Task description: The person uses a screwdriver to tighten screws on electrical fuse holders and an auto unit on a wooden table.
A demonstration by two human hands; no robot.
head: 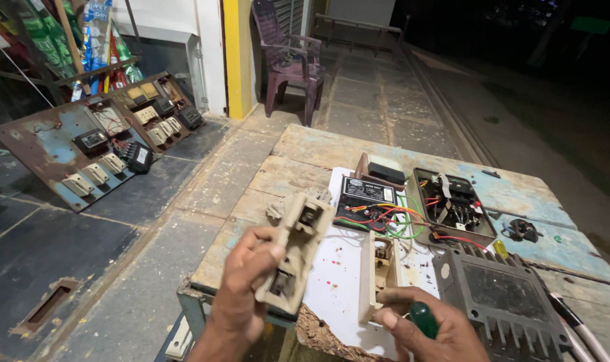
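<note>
worn wooden table (305, 151), white board (338, 281), finned casing (503, 298)

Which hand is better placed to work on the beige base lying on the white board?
Right. The right hand holds the green-handled screwdriver beside the beige base, while the left hand is holding up the beige fuse carrier.

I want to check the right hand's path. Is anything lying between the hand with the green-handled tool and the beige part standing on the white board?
Nothing visible. The right hand, gripping the green-handled tool, already reaches the beige part's lower end. The left hand holds a second beige piece off to the side, clear of that gap.
</note>
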